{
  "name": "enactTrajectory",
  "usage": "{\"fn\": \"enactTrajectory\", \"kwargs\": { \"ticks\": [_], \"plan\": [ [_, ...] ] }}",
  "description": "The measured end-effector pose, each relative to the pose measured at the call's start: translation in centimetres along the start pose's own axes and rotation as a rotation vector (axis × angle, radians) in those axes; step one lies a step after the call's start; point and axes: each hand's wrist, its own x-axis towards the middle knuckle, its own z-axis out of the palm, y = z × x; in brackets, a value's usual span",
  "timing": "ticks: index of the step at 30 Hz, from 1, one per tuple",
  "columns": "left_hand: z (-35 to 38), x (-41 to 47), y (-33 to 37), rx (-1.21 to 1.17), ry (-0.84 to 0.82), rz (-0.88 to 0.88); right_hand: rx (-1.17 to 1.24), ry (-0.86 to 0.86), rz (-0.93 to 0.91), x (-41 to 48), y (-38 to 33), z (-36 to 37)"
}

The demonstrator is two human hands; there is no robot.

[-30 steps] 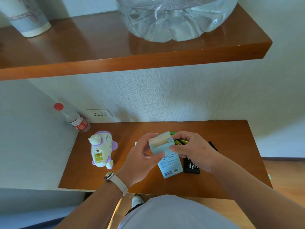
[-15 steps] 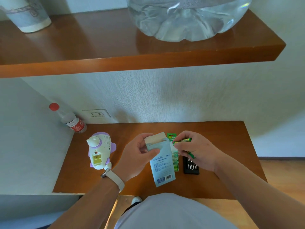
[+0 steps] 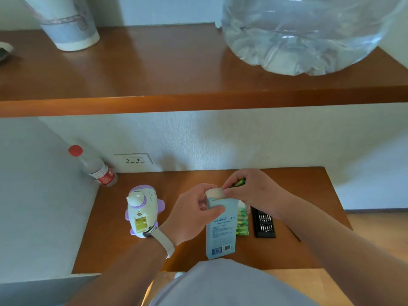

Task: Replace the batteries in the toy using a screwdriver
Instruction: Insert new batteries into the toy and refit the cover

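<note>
- As I look down past it, the upper shelf (image 3: 154, 100) carries a big clear water jug (image 3: 309, 34) and a paper cup (image 3: 68, 25); neither matters to the job.
- The bench (image 3: 298, 186) below holds everything I need, with a red-capped bottle (image 3: 97, 168) in its far left corner beside the wall socket (image 3: 133, 160).
- My left hand (image 3: 194, 215) grips the top of a pale blue box (image 3: 220, 230), thumb across its front, and holds it upright over the bench with the flap open.
- My right hand (image 3: 254, 191) is at the box's mouth, thumb and fingertips pinching a green battery (image 3: 239, 182); I cannot tell whether it is coming out or going in.
- The toy (image 3: 142, 210) lies on the bench, just left of my left wrist, hatch side up. Yellow shows in the compartment, so I judge the cover is already unscrewed and off. I cannot tell whether cells sit in it.
- A black bit case (image 3: 264, 223) lies open right of the box, below my right wrist; neither of my hands holds a screwdriver.
- A green battery pack (image 3: 242, 221) lies between the box and the bit case.
- Opening the toy looks done, and I am sorting batteries. What remains, I reckon, is seating fresh ones, refitting the cover and driving its screw home.
</note>
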Motion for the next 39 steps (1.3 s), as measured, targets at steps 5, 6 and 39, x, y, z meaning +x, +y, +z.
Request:
{"fn": "enactTrajectory", "kwargs": {
  "ticks": [5,6,39],
  "plan": [
    [-0.8,0.0,-0.5,0.045,0.038,0.011,-0.264,0.083,-0.076,0.4,-1.0,1.8],
    [-1.0,0.0,-0.6,0.052,0.037,0.008,-0.296,0.085,-0.081,0.4,-1.1,2.1],
    [-2.7,0.0,-0.2,-0.053,-0.224,0.014,-0.571,0.007,-0.306,1.3,-2.4,3.4]
  ]
}}
